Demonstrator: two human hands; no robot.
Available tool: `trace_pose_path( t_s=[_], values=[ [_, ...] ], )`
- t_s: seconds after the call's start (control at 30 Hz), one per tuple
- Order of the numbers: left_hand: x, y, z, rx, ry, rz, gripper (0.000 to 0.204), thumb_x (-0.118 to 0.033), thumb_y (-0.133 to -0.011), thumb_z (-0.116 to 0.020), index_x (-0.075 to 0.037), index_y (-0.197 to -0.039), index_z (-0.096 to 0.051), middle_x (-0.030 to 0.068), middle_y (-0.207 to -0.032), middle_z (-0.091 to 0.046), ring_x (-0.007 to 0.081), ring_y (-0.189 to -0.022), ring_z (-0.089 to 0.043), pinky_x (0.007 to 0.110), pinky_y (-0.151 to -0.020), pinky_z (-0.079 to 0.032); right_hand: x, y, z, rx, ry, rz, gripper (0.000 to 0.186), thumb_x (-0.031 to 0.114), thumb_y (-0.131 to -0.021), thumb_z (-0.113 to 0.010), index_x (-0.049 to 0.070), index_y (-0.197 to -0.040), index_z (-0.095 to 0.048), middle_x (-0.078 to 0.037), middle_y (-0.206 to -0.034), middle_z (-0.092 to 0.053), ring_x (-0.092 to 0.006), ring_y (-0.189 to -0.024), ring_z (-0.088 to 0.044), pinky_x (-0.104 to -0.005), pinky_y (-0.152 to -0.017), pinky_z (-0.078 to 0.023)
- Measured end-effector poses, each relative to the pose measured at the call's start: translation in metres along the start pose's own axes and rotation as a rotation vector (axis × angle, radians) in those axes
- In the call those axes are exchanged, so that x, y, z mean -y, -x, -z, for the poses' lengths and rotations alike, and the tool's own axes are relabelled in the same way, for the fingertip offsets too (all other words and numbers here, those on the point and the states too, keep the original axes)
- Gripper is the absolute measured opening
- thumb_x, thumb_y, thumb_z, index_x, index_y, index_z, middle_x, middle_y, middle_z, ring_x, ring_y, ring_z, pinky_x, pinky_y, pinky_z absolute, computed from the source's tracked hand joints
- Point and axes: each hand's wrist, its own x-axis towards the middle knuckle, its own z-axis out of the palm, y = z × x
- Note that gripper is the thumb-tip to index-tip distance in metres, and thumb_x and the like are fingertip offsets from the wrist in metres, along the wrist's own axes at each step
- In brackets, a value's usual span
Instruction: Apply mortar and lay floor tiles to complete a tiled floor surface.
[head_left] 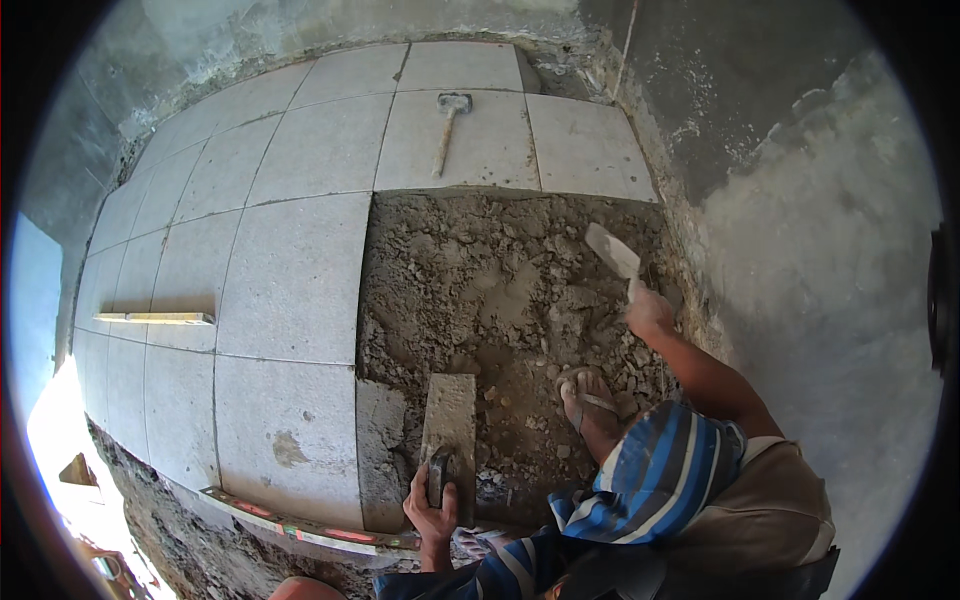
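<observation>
The left hand [432, 505] is closed on the handle of a flat float [450, 430] lying on the lumpy mortar [500, 290]. The right hand [648, 310] is closed on a trowel [613, 250] near the wall [800, 250]. If the mortar is pushed too hard, the laid tiles [290, 280] could be dirtied or an uneven bed left.

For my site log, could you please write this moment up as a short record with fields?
Setting: tiled floor beside an untiled mortar bed
Left hand: grips handle of a flat float lying on the mortar
Right hand: holds a trowel, blade over the mortar
On tiles: mallet, straightedge
Foot: sandal on the mortar
</observation>
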Motion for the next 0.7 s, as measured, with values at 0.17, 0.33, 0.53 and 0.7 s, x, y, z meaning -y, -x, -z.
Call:
trace_pose_path(
  t_s=[0.17, 0.33, 0.53, 0.7],
  values=[
    [0.001, -0.004, 0.005, 0.010, -0.015, -0.052, 0.050, -0.017, -0.084, -0.074, 0.004, -0.128, -0.064, 0.0253, -0.108, -0.073, 0.0443, -0.095, -0.073, 0.045, -0.085, -0.057, 0.038, 0.040, -0.033, 0.194, -0.120, 0.099, 0.034, 0.018, -0.092, -0.068, 0.003, -0.123, -0.061, -0.024, -0.100, -0.072, -0.0425, -0.100, -0.070, -0.0560, -0.081, -0.055],
    [0.000, 0.002, 0.012, -0.028, 0.039, -0.044, 0.049, -0.017, -0.086, -0.073, 0.005, -0.129, -0.064, 0.0251, -0.108, -0.073, 0.0432, -0.096, -0.074, 0.044, -0.086, -0.057, 0.016, 0.052, -0.039, -0.065, -0.288, -0.096, 0.032, 0.023, -0.092, -0.071, 0.007, -0.118, -0.064, -0.023, -0.102, -0.072, -0.0409, -0.096, -0.071, -0.0557, -0.080, -0.054],
    [-0.005, 0.001, 0.013, -0.087, 0.082, -0.078, 0.047, -0.016, -0.090, -0.071, 0.006, -0.130, -0.062, 0.0239, -0.105, -0.073, 0.0338, -0.093, -0.074, 0.041, -0.087, -0.055, 0.102, 0.087, -0.093, 0.533, -0.555, 0.089, 0.037, 0.027, -0.090, -0.069, -0.002, -0.112, -0.059, -0.023, -0.091, -0.070, -0.0379, -0.087, -0.073, -0.0555, -0.074, -0.054],
    [-0.013, -0.004, 0.024, -0.061, 0.099, -0.101, 0.047, -0.018, -0.090, -0.071, 0.005, -0.130, -0.062, 0.0228, -0.104, -0.074, 0.0319, -0.094, -0.074, 0.040, -0.087, -0.055, 0.117, 0.081, -0.059, 0.148, -0.480, 0.208, 0.043, 0.032, -0.093, -0.067, -0.004, -0.114, -0.060, -0.030, -0.102, -0.071, -0.0482, -0.099, -0.070, -0.0553, -0.087, -0.055]
  ],
)
